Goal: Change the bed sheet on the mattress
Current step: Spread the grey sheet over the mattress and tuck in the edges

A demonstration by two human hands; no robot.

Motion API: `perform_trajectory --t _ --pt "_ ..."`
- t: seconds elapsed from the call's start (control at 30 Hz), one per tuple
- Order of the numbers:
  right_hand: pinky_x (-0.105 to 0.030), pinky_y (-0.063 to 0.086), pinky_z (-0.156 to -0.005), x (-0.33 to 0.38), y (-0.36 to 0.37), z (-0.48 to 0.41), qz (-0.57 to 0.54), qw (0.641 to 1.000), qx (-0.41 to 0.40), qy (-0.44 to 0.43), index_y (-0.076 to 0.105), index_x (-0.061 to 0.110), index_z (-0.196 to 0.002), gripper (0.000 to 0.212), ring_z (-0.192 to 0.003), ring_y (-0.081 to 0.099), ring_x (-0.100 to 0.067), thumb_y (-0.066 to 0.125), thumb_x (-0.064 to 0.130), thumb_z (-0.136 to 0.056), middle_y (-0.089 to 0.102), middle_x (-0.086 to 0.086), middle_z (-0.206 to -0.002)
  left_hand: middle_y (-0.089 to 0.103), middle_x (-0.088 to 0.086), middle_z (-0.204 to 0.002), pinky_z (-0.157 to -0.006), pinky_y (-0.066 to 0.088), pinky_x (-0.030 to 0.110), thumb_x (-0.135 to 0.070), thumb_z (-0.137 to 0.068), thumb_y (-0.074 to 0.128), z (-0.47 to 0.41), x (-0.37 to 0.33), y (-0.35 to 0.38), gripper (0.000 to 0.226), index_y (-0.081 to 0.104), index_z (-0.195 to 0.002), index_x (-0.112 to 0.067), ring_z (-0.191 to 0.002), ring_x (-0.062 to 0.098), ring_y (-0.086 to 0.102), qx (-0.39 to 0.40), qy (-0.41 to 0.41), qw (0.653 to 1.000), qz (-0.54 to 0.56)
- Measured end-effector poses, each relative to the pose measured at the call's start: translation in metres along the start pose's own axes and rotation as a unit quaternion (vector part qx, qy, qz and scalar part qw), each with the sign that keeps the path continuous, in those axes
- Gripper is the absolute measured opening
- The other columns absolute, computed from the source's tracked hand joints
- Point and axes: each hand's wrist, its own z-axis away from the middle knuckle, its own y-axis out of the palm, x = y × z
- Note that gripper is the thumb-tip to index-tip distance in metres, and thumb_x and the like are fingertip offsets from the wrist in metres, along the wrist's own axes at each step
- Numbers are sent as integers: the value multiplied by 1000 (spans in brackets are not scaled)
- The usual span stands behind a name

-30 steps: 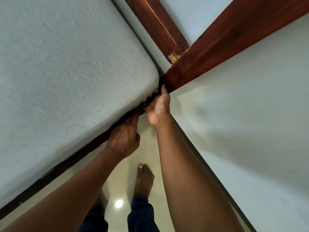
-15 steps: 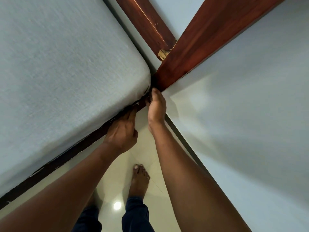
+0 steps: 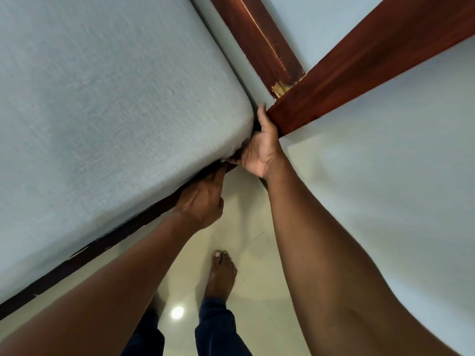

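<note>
Pale walls [image 3: 385,155] and a glossy tiled floor [image 3: 254,242] enclose one bed corner. Filling most of the view, the mattress [image 3: 133,201] carries a grey-blue bed sheet [image 3: 102,98] drawn taut over its rounded corner, beside the dark wooden bed frame [image 3: 359,62]. The right hand [image 3: 259,152] curls its fingers [image 3: 235,159] round the bunched sheet hem there, apparently to tuck it under. The left hand [image 3: 203,199] reaches beneath the mattress edge just beside it, probably lifting; its fingertips are hidden, so their set cannot be told.

mattress [image 3: 102,111] left, wall [image 3: 385,163] right, floor [image 3: 244,240] between
</note>
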Motion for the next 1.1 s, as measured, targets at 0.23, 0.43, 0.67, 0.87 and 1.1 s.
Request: perform_trajectory --t 0.23,0.43,0.67,0.87,1.1 --pt "-53 44 -106 -5 5 -2 -25 997 -71 -18 66 29 -128 67 -120 64 -32 54 76 -83 72 -8 -125 35 14 -160 -119 36 41 -9 -82 44 2 7 9 78 26 -157 -6 -147 28 35 1 26 1000 -18" --pt "-48 60 -86 -52 8 -16 -170 956 -223 -89 70 15 -116 28 -98 67 -27 54 21 -95 73 -7 -104 24 12 -165 -126 18 33 -5 -80 48 1 12 15 85 18 -160 -8 -153 22 21 21 41 997 -63" --pt "-44 63 -85 -106 -5 14 -263 874 -364 -187 72 -8 -105 30 -89 77 -30 46 -14 -91 76 -21 -97 12 15 -167 -126 12 32 -14 -89 46 -2 7 8 82 6 -160 -3 -155 23 12 69 54 979 -183" --pt "-39 53 -98 -94 23 14 -146 962 -173 -153 64 14 -125 29 -109 65 -22 51 20 -100 70 -7 -115 65 13 -119 -88 52 34 -11 -91 51 -10 -20 -54 36 60 -127 -10 -106 28 65 220 228 868 -382" --pt "-27 45 -60 -76 7 10 -192 967 -139 -90 59 15 -83 21 -70 54 -18 47 8 -100 56 -6 -76 69 16 -84 -86 50 48 -10 -77 32 -61 -42 -116 42 72 -87 -3 -87 35 60 107 493 770 -391"
